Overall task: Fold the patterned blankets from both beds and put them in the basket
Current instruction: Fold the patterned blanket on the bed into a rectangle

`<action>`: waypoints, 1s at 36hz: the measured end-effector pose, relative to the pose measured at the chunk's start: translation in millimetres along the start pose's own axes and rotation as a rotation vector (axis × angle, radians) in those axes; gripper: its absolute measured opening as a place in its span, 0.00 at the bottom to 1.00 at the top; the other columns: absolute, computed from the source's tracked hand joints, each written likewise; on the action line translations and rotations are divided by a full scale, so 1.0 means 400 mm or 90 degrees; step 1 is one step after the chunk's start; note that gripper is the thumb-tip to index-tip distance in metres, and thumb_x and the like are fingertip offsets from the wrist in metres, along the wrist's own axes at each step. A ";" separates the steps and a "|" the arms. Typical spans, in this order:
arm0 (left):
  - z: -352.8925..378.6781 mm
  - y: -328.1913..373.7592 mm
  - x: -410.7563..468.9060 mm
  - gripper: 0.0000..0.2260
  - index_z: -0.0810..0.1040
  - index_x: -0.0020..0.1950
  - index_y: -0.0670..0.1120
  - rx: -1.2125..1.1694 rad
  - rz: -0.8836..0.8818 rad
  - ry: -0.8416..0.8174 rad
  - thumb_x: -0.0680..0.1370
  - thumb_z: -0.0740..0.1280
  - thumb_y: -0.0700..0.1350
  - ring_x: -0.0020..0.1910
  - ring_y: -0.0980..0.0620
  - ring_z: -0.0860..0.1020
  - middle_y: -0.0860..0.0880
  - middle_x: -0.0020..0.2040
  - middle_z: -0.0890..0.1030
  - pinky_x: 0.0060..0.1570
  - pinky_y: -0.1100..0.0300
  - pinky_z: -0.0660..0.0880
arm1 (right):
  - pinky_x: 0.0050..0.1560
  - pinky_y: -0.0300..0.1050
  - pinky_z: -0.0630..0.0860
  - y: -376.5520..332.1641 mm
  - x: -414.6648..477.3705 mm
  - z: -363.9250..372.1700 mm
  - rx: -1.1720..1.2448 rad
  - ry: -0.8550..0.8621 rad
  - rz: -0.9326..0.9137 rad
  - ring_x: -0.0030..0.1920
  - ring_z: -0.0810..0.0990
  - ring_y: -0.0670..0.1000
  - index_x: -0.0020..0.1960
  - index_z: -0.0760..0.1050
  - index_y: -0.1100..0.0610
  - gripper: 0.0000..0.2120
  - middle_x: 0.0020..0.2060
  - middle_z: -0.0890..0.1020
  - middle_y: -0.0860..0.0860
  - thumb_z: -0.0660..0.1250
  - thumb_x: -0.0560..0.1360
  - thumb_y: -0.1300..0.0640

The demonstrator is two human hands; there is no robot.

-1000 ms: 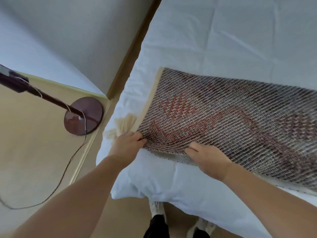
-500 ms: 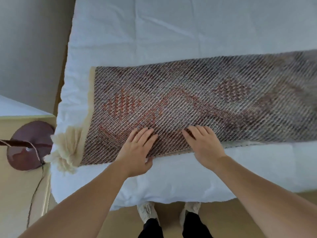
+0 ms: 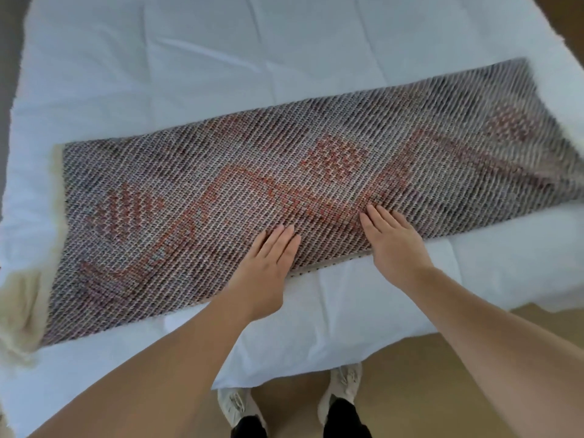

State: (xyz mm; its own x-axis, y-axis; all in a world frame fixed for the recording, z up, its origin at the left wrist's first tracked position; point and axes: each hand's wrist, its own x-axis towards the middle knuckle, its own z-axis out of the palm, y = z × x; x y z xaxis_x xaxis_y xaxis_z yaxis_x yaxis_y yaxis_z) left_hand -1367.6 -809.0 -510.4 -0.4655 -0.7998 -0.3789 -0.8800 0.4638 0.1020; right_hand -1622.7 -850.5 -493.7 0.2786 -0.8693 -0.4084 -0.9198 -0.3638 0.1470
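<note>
Woven patterned blanket (image 3: 284, 197) lies on the bed (image 3: 221, 58), long axis lower left to upper right — left hand (image 3: 268, 263) and right hand (image 3: 392, 245) press flat, fingers straight, on its near edge at mid-length.

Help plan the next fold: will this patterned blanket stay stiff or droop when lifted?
Probably droops: the patterned blanket lies limp on the white sheet, wrinkling ahead of the right hand. Its coarse weave looks thick, so likely weighty. It may slide on that smooth sheet.
</note>
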 end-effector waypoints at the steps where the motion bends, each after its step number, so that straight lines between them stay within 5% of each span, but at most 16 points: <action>1: 0.001 0.009 -0.001 0.33 0.26 0.70 0.45 0.000 0.000 -0.015 0.79 0.50 0.41 0.71 0.48 0.26 0.48 0.73 0.27 0.72 0.49 0.31 | 0.76 0.50 0.41 0.003 -0.014 0.002 0.004 -0.005 -0.015 0.77 0.43 0.53 0.78 0.42 0.59 0.28 0.78 0.45 0.55 0.49 0.81 0.59; 9: -0.013 0.029 -0.015 0.37 0.33 0.76 0.48 -0.058 -0.009 -0.104 0.75 0.53 0.32 0.70 0.50 0.24 0.49 0.73 0.27 0.71 0.54 0.29 | 0.73 0.50 0.35 0.032 -0.040 0.015 0.053 -0.049 -0.117 0.77 0.40 0.54 0.78 0.42 0.58 0.28 0.78 0.43 0.55 0.44 0.80 0.55; 12: -0.024 0.028 -0.019 0.31 0.35 0.76 0.50 -0.053 0.011 -0.129 0.76 0.46 0.44 0.72 0.52 0.26 0.51 0.74 0.28 0.72 0.52 0.31 | 0.74 0.55 0.36 0.042 -0.035 0.009 0.083 -0.047 -0.166 0.77 0.40 0.56 0.78 0.46 0.53 0.32 0.78 0.45 0.55 0.37 0.76 0.45; 16: -0.046 0.027 0.030 0.32 0.39 0.78 0.49 -0.092 -0.087 -0.038 0.73 0.33 0.55 0.73 0.54 0.30 0.50 0.77 0.34 0.71 0.56 0.31 | 0.74 0.54 0.37 0.062 -0.005 -0.006 0.115 -0.047 -0.163 0.77 0.38 0.56 0.78 0.42 0.52 0.33 0.77 0.42 0.55 0.30 0.76 0.39; 23: -0.107 -0.011 0.185 0.28 0.40 0.78 0.45 -0.096 -0.195 0.030 0.82 0.45 0.55 0.76 0.50 0.36 0.46 0.78 0.37 0.74 0.53 0.36 | 0.76 0.55 0.40 0.072 0.150 -0.048 0.092 -0.016 -0.146 0.76 0.36 0.56 0.78 0.36 0.54 0.30 0.77 0.38 0.55 0.39 0.81 0.43; 36: -0.151 -0.221 0.441 0.31 0.38 0.78 0.47 -0.085 -0.268 0.103 0.80 0.43 0.60 0.76 0.47 0.36 0.45 0.78 0.37 0.74 0.47 0.37 | 0.75 0.56 0.40 0.048 0.510 -0.152 0.082 0.070 -0.093 0.76 0.37 0.56 0.78 0.37 0.54 0.34 0.77 0.38 0.55 0.40 0.79 0.37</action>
State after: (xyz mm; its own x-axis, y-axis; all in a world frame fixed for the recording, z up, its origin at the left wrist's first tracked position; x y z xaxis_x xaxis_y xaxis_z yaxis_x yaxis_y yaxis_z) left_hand -1377.6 -1014.3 -530.7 -0.0654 -0.9617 -0.2661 -0.9949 0.0422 0.0919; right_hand -1566.8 -1055.1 -519.2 0.4329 -0.8445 -0.3153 -0.8933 -0.4487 -0.0248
